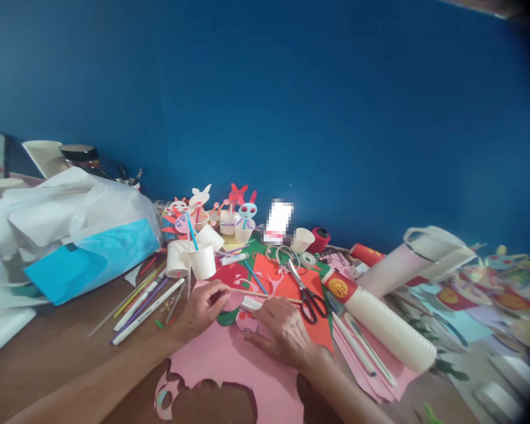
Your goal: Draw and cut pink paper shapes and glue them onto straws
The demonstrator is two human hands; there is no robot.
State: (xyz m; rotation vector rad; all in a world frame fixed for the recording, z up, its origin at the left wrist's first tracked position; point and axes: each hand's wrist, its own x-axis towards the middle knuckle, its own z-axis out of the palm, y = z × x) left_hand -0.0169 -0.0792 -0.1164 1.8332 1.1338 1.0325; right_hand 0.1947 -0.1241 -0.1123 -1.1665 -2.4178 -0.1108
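Note:
My left hand [206,311] is closed in a pinch, thumb and forefinger bent toward each other. What sits between the fingertips I cannot make out; a rounded pink paper piece [234,300] and the end of a thin wooden stick [269,295] lie right at them. With fingers stretched and thumb apart, my right hand [282,331] rests low over the pink paper sheet [229,359], whose edges are cut in curves. Beside its fingertips are a white tube-like item [251,303] and a small pink cutout with red spots [246,321].
Black-handled scissors [312,305] lie on orange paper [324,333]. Stacked paper cups [388,324] and a tilted white bottle [397,268] stand right. Paper-cup figures [245,221] and a blurred-out bright phone-like screen [279,221] are behind. Markers [148,312] and a plastic bag [92,206] are left.

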